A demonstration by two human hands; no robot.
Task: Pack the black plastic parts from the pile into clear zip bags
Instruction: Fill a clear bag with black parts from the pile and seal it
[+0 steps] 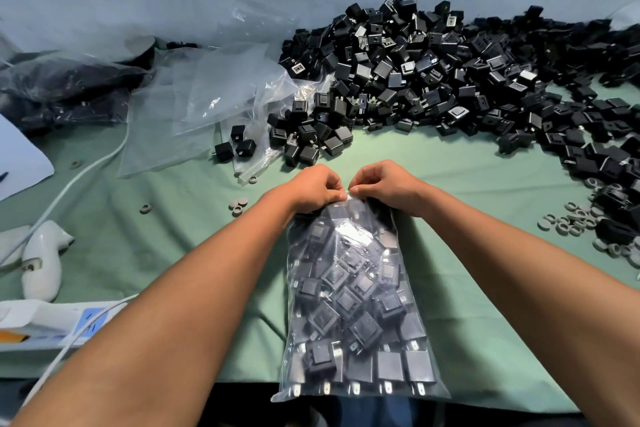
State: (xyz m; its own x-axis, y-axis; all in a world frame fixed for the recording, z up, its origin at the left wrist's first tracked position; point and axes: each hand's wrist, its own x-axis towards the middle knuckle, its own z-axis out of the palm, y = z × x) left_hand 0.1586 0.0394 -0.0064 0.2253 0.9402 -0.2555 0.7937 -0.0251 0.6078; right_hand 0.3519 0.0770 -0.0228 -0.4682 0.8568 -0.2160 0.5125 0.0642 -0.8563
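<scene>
Sealing looks to be the step in hand: a clear plastic zip bag packed full of black boxy plastic parts with metal prongs lies flat on the green-covered bench, its bottom overhanging the near edge and its mouth pointing toward the far side. Both hands meet at that mouth. The left hand pinches the left part of the zip strip with curled fingers, and the right hand pinches the strip just beside it, thumbs nearly touching. Whether the strip is already pressed closed under the fingers cannot be told.

Judging from this, the next move calls for running the pinch along the whole strip, pressing evenly so no gap is left, then setting the full bag aside.

Beyond the hands, near the middle of the bench, a small cluster of the black parts sits against a heap of empty clear zip bags. Toward the far right corner spreads the large pile of loose black parts, so much packing remains. Small grey rings lie scattered by the right edge.
</scene>
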